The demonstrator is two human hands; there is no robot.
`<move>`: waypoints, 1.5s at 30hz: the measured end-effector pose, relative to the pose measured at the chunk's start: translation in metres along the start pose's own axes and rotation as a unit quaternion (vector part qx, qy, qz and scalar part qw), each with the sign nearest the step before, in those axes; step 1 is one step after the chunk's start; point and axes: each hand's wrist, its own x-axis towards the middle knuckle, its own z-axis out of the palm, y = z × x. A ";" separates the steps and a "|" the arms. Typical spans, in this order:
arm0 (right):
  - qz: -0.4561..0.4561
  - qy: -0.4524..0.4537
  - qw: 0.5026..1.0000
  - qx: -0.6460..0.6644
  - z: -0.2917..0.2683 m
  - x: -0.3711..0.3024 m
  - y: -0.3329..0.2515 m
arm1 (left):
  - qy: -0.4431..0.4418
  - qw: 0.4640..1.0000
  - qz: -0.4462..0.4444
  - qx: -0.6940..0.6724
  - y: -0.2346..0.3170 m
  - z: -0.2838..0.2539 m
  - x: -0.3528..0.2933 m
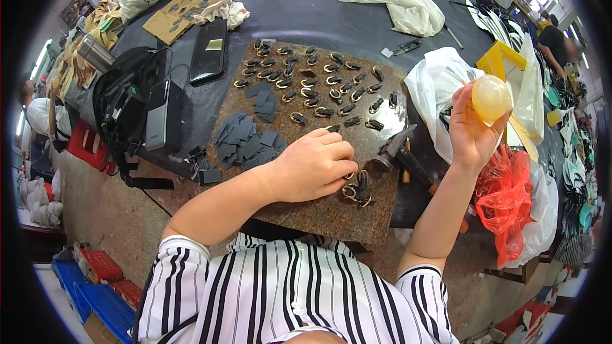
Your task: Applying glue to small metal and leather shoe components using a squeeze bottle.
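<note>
My right hand (475, 129) is raised on the right, its fingers wrapped round a translucent plastic bottle (491, 99) with yellowish content. My left hand (312, 165) rests low over the brown stone slab (306, 216), fingers curled together; what they hold, if anything, is hidden. Right by its fingertips lies a small cluster of metal rings with black strap loops (362, 185). Many more such ringed loops (323, 113) are spread over the slab's far half. Left of them sit piles of small dark grey rectangular pieces (245, 142).
A hammer (414, 164) lies at the slab's right edge. Beyond it are a white plastic bag (440, 76) and a red one (507, 204). A phone (208, 51), a black backpack (121, 102) and a cardboard sheet (169, 22) lie to the left. Snips (407, 46) lie at the back.
</note>
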 end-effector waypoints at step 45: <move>-0.185 -0.145 0.857 -0.459 -0.006 -0.031 0.034 | 0.209 0.704 -0.304 -0.606 -0.011 -0.021 -0.005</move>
